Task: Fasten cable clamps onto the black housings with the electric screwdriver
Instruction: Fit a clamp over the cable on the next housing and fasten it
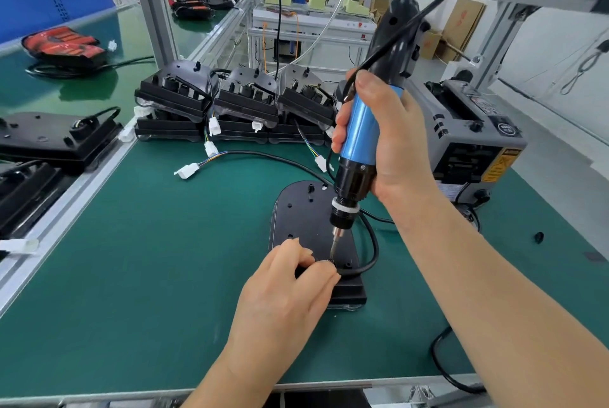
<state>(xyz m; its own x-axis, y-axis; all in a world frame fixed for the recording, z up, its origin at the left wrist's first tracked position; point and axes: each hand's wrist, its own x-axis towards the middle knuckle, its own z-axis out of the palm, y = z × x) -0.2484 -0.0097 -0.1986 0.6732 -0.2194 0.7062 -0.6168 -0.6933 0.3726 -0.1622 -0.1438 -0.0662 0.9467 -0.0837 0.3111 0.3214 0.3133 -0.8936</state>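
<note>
On the green desk (148,259), my left hand (286,289) pinches a cable clamp (331,263) to one black housing (303,213) as my right hand (395,144) grips the electric screwdriver (359,131), bit down; stacked housings (244,104) behind seemingly wait.

Right forearm (494,292) enters from 4 o'clock and rises toward 11 o'clock, wrist bent. Right hand (389,144) is wrapped in a fist grip round the electric screwdriver (357,134), thumb up toward 12 o'clock. Left forearm (230,374) enters from 6 o'clock, pointing to 1 o'clock. Left hand (290,282) is palm down, fingers curled, thumb and fingertips pinching a small black part (331,264) at 1 o'clock of the hand.
</note>
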